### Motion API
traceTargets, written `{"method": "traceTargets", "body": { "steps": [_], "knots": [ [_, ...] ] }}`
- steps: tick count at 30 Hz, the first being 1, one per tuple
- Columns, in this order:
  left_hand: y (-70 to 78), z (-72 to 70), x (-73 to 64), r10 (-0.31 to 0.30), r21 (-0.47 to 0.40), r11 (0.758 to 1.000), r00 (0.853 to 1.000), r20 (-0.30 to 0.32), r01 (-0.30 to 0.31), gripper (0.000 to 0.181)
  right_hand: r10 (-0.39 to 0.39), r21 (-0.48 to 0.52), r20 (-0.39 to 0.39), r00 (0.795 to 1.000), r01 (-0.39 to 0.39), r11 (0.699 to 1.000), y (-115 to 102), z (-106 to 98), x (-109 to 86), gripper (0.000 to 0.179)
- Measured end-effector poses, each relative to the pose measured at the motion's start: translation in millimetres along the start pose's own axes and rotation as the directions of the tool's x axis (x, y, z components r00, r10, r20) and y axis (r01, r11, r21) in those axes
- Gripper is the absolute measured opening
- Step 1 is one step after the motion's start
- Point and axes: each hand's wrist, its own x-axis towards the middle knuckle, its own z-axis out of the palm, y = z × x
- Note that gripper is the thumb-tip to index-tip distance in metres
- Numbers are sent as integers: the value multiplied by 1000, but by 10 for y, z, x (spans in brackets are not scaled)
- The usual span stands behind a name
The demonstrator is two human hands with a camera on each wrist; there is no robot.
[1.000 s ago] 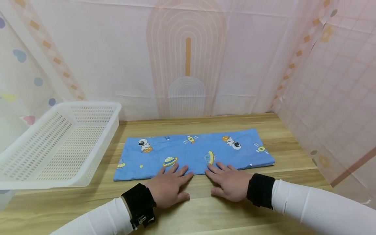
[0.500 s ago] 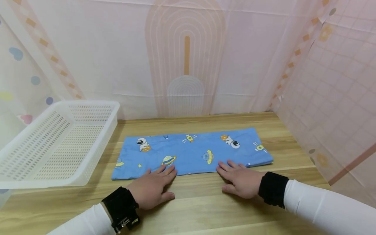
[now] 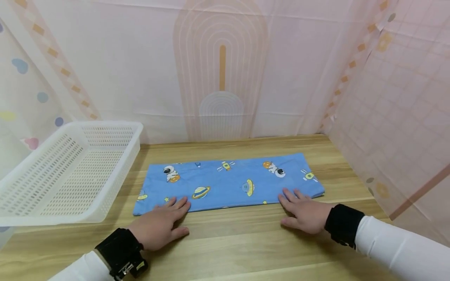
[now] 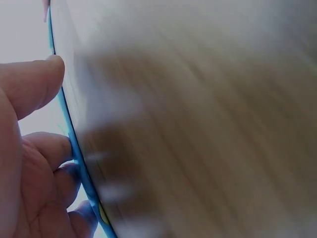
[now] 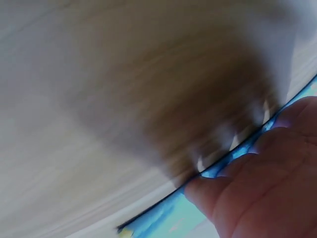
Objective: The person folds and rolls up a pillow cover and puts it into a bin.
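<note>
"What do we see?"
"A folded blue cloth, a long strip — astronauts, a ringed planet — flat on the wooden table."
"And the hands?"
"We see left hand and right hand outspread on its near edge, grasping nothing; leftward, a white basket."

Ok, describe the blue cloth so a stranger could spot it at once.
In the head view, find the wooden tabletop below the pale printed backdrop. On it, right of the white basket, lies a long, flat folded blue cloth. Unlike the plain basket, it carries cartoon astronauts, a ringed planet and a flying saucer.
</note>
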Motion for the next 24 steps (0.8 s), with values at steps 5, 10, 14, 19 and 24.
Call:
{"method": "traceTargets", "body": {
  "steps": [5, 10, 14, 19, 24],
  "knots": [
    [-128, 3, -35, -14, 0, 1000, 999, -30, 14, 80, 60, 20, -30, 998, -59, 998, 55, -56, -71, 89],
    [-286, -23, -73, -21, 12, 1000, 996, -85, 22, 76, 134, 53, -113, 984, -129, 990, 141, -49, -78, 91],
    [-375, -68, -83, -32, 16, 999, 991, -133, 34, 63, 181, 48, -209, 961, -175, 983, 269, 41, 2, 97],
    [-454, -96, -60, -73, 40, 996, 971, -229, 84, 43, 225, 80, -239, 944, -212, 974, 309, 53, 66, 106],
    [-478, -107, -23, -109, 59, 990, 956, -273, 130, 36, 264, 83, -240, 934, -251, 964, 162, -54, 56, 86]
  ]
}}
